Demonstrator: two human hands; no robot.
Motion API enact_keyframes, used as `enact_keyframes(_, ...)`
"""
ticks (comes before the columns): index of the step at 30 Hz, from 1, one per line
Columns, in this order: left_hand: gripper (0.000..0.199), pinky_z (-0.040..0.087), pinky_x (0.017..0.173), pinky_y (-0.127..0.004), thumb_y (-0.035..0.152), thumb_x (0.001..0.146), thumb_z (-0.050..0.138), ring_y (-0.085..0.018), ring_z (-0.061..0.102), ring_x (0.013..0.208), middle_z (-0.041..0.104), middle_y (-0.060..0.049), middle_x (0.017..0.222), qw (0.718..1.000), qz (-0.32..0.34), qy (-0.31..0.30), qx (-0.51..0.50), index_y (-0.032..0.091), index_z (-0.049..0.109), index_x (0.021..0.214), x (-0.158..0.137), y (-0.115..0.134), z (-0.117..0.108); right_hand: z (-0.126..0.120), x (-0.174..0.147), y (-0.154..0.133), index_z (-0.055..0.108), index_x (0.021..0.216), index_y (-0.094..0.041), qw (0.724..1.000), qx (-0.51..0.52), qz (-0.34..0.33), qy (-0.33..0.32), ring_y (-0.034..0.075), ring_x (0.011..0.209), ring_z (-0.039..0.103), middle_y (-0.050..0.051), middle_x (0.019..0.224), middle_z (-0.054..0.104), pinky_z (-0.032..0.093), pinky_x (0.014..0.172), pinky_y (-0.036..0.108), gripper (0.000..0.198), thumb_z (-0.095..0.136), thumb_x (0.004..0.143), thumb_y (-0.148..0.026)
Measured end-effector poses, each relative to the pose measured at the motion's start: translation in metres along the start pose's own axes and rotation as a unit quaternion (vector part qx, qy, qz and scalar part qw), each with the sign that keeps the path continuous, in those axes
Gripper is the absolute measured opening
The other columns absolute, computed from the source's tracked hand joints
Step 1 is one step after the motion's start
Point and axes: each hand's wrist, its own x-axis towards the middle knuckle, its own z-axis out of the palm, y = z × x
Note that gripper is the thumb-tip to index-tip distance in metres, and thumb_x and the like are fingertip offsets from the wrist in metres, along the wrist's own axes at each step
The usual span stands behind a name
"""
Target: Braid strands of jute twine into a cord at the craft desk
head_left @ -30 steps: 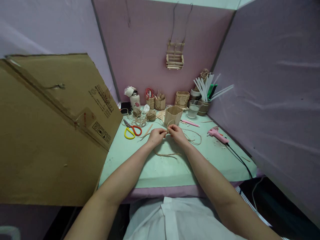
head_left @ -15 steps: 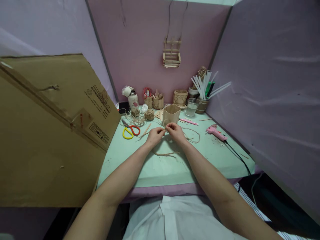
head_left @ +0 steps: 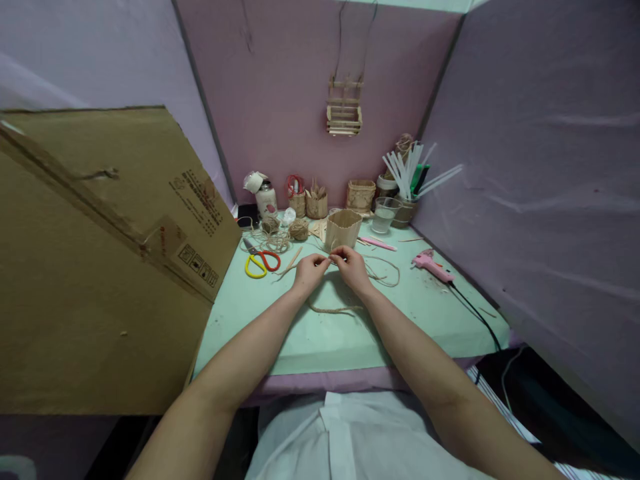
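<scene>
My left hand and my right hand meet fingertip to fingertip over the table, both pinched closed on twine. Most of the held piece is hidden by my fingers. From the right hand a loose loop of twine runs out over the cloth, and a thicker length of jute twine lies below the hands. Just behind them stands a cup made of wooden craft sticks, upright, its near bottom edge close to my fingers. Scissors with yellow and red handles rest left of my left hand.
A pink glue gun lies at right, its black cord running off the edge. Twine balls, a water cup, a pink pen-like tool and a holder with white glue sticks stand behind. A large cardboard sheet blocks the left.
My fingers have shifted slightly around the twine and drawn close together. The small loop above the fingertips looks lower. The cup, scissors and glue gun stay in place.
</scene>
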Motion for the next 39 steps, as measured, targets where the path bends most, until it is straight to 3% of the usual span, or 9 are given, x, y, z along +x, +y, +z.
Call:
enact_keyframes(8,0.017,0.042,0.067,-0.025,0.029,0.072,0.058,-0.014,0.057,0.068,0.067,-0.003,0.07,0.998,0.011,0.045,-0.032,0.016,0.068,0.07,-0.001,0.002,0.0,0.005,0.001,0.004,0.057,0.085,-0.018,0.999,0.021,0.005,0.044,0.016,0.072,0.057,0.005,0.082,0.064,0.045,0.07,0.029,0.022,0.058,0.071,-0.034)
enact_keyframes(13,0.016,0.041,0.066,-0.025,0.027,0.071,0.058,-0.014,0.057,0.068,0.067,-0.003,0.07,0.997,0.015,0.057,-0.05,0.015,0.068,0.071,-0.002,0.002,0.001,0.003,0.003,0.005,0.059,0.07,-0.017,0.997,0.039,0.062,0.0,0.014,0.064,0.052,0.002,0.067,0.06,0.042,0.063,0.028,0.023,0.057,0.07,-0.04)
enact_keyframes(22,0.015,0.04,0.065,-0.025,0.026,0.07,0.057,-0.013,0.055,0.067,0.064,-0.002,0.068,0.992,-0.003,0.058,-0.11,0.014,0.066,0.07,0.0,0.0,0.003,0.004,0.002,0.003,0.058,0.068,-0.017,0.989,0.076,0.121,-0.039,0.011,0.051,0.042,-0.003,0.051,0.048,0.033,0.049,0.024,0.026,0.057,0.07,-0.043)
enact_keyframes(30,0.01,0.039,0.063,-0.023,0.021,0.066,0.054,-0.012,0.051,0.065,0.058,0.001,0.061,0.985,-0.011,0.076,-0.153,0.015,0.062,0.063,0.0,0.001,0.003,0.002,-0.002,-0.005,0.055,0.065,-0.018,0.968,0.121,0.196,-0.099,0.007,0.046,0.034,-0.004,0.054,0.044,0.024,0.043,0.022,0.022,0.058,0.068,-0.04)
enact_keyframes(35,0.01,0.038,0.059,-0.023,0.024,0.067,0.057,-0.011,0.048,0.061,0.058,0.001,0.062,0.979,-0.019,0.046,-0.198,0.016,0.063,0.067,0.002,0.003,0.004,0.001,0.0,-0.006,0.056,0.066,-0.018,0.945,0.201,0.245,-0.083,0.008,0.053,0.04,-0.003,0.06,0.047,0.028,0.045,0.02,0.016,0.058,0.063,-0.034)
enact_keyframes(39,0.015,0.039,0.06,-0.024,0.03,0.068,0.06,-0.011,0.049,0.062,0.059,0.0,0.064,0.982,0.012,0.022,-0.188,0.016,0.065,0.069,0.002,0.0,0.003,0.001,0.002,-0.002,0.056,0.069,-0.019,0.956,0.186,0.219,-0.055,0.009,0.052,0.039,-0.004,0.059,0.046,0.028,0.046,0.022,0.016,0.056,0.065,-0.035)
